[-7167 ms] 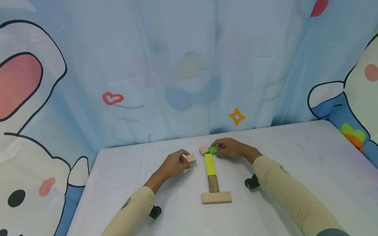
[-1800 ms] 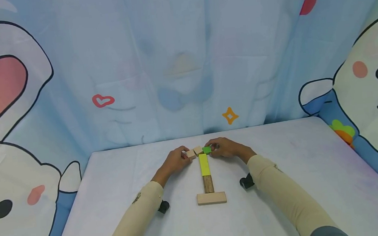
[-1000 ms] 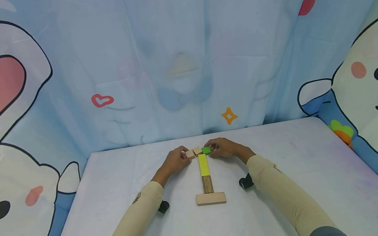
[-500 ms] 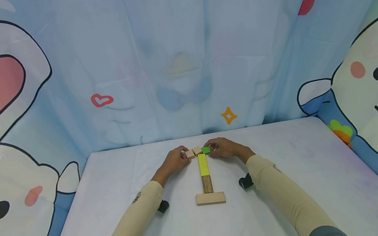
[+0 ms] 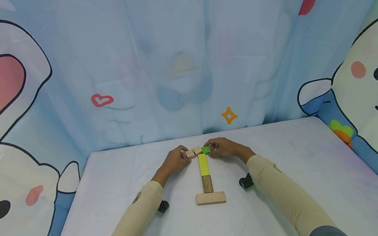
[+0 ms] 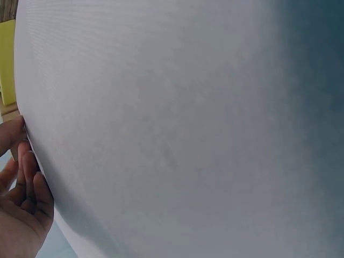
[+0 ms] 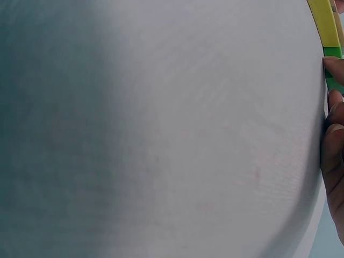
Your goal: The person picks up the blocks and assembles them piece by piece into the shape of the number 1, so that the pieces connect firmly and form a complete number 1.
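Note:
My left hand (image 5: 174, 160) pinches a small pale wooden block (image 5: 190, 154) at the far middle of the table. Against its right side sits a second pale block (image 5: 197, 150), slightly turned. A green block (image 5: 206, 149) follows on the right, pinched by my right hand (image 5: 225, 147); the right wrist view also shows the fingers on the green block (image 7: 334, 52). Below this row, a yellow block (image 5: 203, 165) and a dark brown block (image 5: 207, 184) run in line toward me. Their near end meets a long pale block (image 5: 210, 198) lying crosswise. In the left wrist view, fingers mostly hide the held block.
A white cloth covers the table (image 5: 253, 218). Behind it hangs a light blue curtain (image 5: 188, 106) with cartoon prints, close to the far edge. A black wrist camera (image 5: 163, 206) sits under the left forearm, another black camera (image 5: 246, 182) under the right.
Since the oldest frame, my left hand has brought its pale block rightward, up against the other pale block. My right hand has stayed at the green block. Over the last second nothing visibly moves.

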Demonstrator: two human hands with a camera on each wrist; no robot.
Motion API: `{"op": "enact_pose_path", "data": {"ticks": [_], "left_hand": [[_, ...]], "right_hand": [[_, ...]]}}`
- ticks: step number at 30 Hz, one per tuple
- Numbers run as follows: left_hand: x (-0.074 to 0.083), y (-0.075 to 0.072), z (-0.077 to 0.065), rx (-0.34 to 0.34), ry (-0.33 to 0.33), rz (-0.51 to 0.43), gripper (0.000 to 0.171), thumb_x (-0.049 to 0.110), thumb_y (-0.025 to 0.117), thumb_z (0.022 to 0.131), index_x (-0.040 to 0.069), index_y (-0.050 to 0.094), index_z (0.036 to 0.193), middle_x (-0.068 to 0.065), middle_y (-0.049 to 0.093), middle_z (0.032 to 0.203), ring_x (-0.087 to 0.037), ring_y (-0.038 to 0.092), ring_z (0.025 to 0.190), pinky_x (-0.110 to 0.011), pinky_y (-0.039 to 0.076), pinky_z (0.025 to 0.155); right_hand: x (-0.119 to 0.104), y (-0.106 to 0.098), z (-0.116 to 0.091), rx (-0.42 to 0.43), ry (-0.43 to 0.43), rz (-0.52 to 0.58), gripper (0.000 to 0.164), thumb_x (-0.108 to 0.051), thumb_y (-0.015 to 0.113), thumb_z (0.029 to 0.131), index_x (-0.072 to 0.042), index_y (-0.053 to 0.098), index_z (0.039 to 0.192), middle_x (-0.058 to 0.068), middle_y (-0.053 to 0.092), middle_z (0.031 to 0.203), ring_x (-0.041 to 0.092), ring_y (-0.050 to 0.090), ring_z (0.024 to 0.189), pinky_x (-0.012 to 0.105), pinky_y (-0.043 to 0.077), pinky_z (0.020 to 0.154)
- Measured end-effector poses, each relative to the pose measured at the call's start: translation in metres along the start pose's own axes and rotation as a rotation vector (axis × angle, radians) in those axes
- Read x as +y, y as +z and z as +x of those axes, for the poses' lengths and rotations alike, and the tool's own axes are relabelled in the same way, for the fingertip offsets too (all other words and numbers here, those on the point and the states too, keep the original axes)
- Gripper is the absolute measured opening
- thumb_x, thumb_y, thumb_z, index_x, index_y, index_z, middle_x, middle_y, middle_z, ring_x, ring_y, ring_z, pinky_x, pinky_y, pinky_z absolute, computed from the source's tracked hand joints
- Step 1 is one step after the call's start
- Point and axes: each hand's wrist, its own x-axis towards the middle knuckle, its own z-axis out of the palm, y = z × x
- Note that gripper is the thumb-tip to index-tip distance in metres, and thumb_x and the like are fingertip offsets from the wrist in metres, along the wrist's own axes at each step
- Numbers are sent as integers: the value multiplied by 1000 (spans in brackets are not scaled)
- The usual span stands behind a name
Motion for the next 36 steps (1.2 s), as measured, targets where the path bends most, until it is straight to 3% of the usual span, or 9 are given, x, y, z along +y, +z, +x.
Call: {"op": "enact_pose_path", "data": {"ticks": [16,23,36], "left_hand": [[-6,-2,-3,25,-52,-22,43,17,73,91,4,57,129,-3,66,94,-14,57,81,-32,49,78],[-7,-3,-7,28,-38,-3,46,17,74,90,3,56,130,-4,66,92,-13,57,78,-29,48,75],[-7,-9,-15,16,-66,-33,54,21,77,88,4,55,134,-3,65,97,-14,58,83,-32,50,78]], "right_hand": [[-1,2,4,-19,14,-12,46,-23,70,94,-12,58,138,7,63,109,20,55,99,41,44,89],[-2,2,3,-28,14,-29,49,-24,70,94,-11,56,140,7,63,110,21,55,100,41,44,89],[5,-1,-4,-7,-3,-33,54,-26,71,93,-9,53,141,5,64,104,18,56,92,37,45,83]]}}
